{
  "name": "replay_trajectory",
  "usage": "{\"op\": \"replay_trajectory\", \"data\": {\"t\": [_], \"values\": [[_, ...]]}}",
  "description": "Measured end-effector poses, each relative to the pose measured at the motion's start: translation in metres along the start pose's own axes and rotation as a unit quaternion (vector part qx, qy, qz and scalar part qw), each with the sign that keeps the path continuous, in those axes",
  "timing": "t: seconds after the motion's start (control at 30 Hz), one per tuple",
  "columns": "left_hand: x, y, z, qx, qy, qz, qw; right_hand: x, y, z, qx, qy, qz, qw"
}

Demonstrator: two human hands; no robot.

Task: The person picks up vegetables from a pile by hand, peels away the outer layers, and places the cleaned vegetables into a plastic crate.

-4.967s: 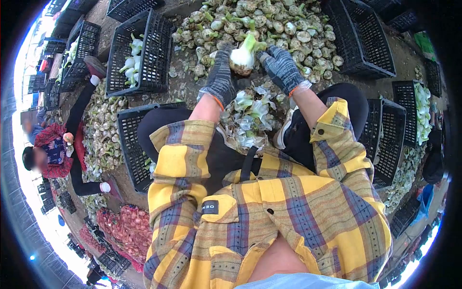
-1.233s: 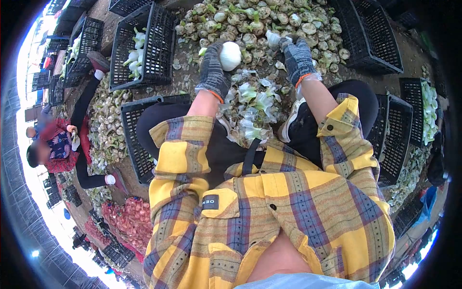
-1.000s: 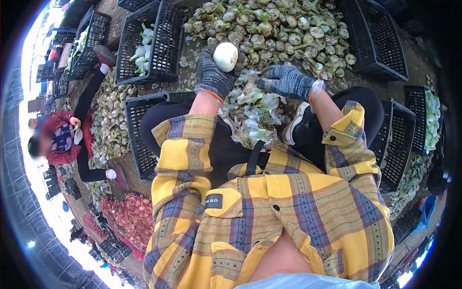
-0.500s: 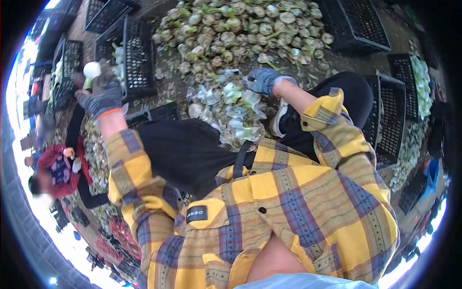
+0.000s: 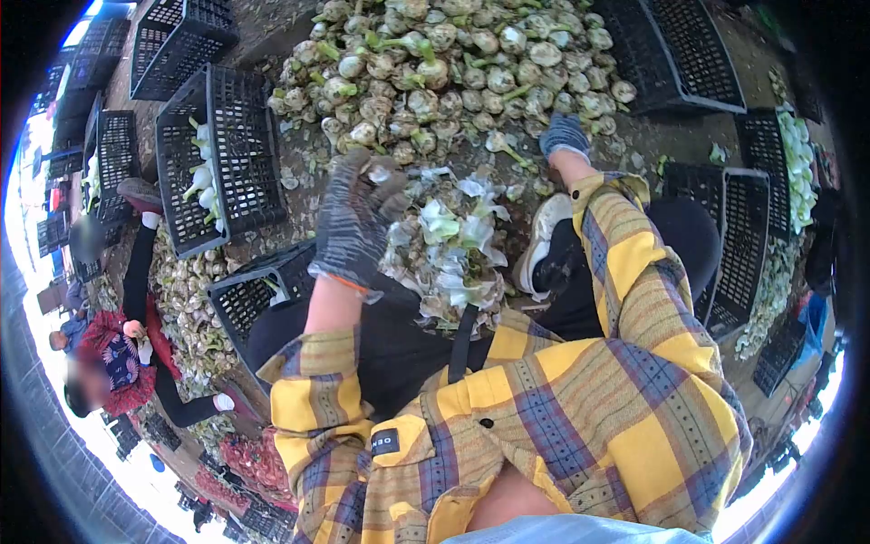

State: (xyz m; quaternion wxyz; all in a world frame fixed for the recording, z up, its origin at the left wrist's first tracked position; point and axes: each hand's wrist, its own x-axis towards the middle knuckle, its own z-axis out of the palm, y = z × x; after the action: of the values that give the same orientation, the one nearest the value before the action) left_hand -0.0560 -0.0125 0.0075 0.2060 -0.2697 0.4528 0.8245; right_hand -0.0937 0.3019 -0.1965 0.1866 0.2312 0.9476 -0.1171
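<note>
From the head camera, the left hand (image 5: 356, 218), in a dark knit glove, hangs in the air above the left knee with its fingers spread apart and nothing in them; half a second ago that same hand was stretched out to the left with a peeled white bulb in its grasp, so the bulb has left it, most likely into the crate (image 5: 217, 159) on that side, where a few white bulbs (image 5: 201, 172) lie against the mesh, though which one it is cannot be told. The right hand (image 5: 564, 136) has moved forward from the heap of peelings (image 5: 449, 240) between the legs to the near edge of the big pile of unpeeled bulbs (image 5: 453, 63); its fingers curl down among them, and whether they have closed on one cannot be told. One bulb looks finished and the next is being fetched. A second, empty crate (image 5: 249, 295) sits by the left leg, and another person (image 5: 113, 363) works at far left.
</note>
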Motion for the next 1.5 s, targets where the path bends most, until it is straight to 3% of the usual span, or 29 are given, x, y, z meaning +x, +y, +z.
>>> {"op": "replay_trajectory", "data": {"t": [0.17,0.23,0.3,0.37,0.43,0.47,0.5,0.57,0.6,0.63,0.7,0.77,0.83,0.87,0.97,1.0,1.13,1.3,1.47,1.5], "values": [[0.000,-0.003,0.006,0.025,0.029,-0.001,0.999,0.011,-0.011,-0.011,-0.030,-0.013,0.010,0.999],[0.006,-0.007,0.002,0.026,0.012,0.001,1.000,0.009,-0.023,-0.025,-0.041,-0.004,-0.073,0.996],[0.009,-0.012,0.000,0.089,0.037,0.047,0.994,-0.004,-0.048,-0.053,-0.005,-0.030,-0.082,0.996],[0.009,-0.014,-0.001,0.102,0.030,0.071,0.992,-0.008,-0.071,-0.067,-0.014,-0.052,-0.223,0.973],[-0.001,-0.015,0.010,0.228,0.029,0.158,0.960,-0.040,-0.092,-0.103,0.007,-0.060,-0.360,0.931],[-0.001,-0.016,0.010,0.220,0.007,0.171,0.960,-0.056,-0.103,-0.121,0.030,-0.116,-0.372,0.920],[0.004,-0.016,0.008,0.217,0.009,0.178,0.960,-0.075,-0.111,-0.137,0.028,-0.113,-0.377,0.919],[0.009,-0.018,0.005,0.372,0.010,0.308,0.876,-0.107,-0.118,-0.159,0.085,-0.167,-0.408,0.894],[-0.003,-0.015,0.016,0.308,-0.009,0.239,0.921,-0.112,-0.121,-0.162,0.119,-0.207,-0.400,0.885],[-0.004,-0.017,0.014,0.306,-0.009,0.244,0.920,-0.122,-0.120,-0.164,0.117,-0.204,-0.403,0.884],[-0.003,-0.020,0.012,0.295,-0.092,0.241,0.920,-0.142,-0.116,-0.168,0.298,-0.177,-0.393,0.852],[-0.007,-0.020,0.016,0.262,-0.098,0.225,0.933,-0.154,-0.116,-0.173,0.329,-0.204,-0.405,0.828],[-0.020,-0.011,0.022,0.434,-0.003,0.364,0.824,-0.169,-0.121,-0.166,0.432,-0.216,-0.306,0.821],[0.020,-0.032,-0.007,0.537,0.026,0.538,0.649,-0.177,-0.124,-0.162,0.424,-0.174,-0.334,0.824],[0.020,-0.036,-0.012,0.563,0.056,0.564,0.602,-0.185,-0.135,-0.160,0.369,-0.166,-0.326,0.854],[0.006,-0.031,-0.002,0.475,0.040,0.529,0.702,-0.175,-0.138,-0.147,0.380,-0.139,-0.327,0.854],[-0.009,-0.027,0.007,0.448,0.053,0.519,0.726,-0.179,-0.137,-0.147,0.373,-0.079,-0.385,0.841],[-0.012,-0.028,0.010,0.430,0.072,0.531,0.726,-0.188,-0.140,-0.159,0.406,-0.159,-0.320,0.841],[-0.016,-0.028,0.014,0.404,0.056,0.518,0.751,-0.179,-0.135,-0.151,0.383,-0.168,-0.345,0.840],[-0.015,-0.028,0.014,0.391,0.055,0.512,0.763,-0.182,-0.136,-0.149,0.430,-0.159,-0.367,0.809]]}}
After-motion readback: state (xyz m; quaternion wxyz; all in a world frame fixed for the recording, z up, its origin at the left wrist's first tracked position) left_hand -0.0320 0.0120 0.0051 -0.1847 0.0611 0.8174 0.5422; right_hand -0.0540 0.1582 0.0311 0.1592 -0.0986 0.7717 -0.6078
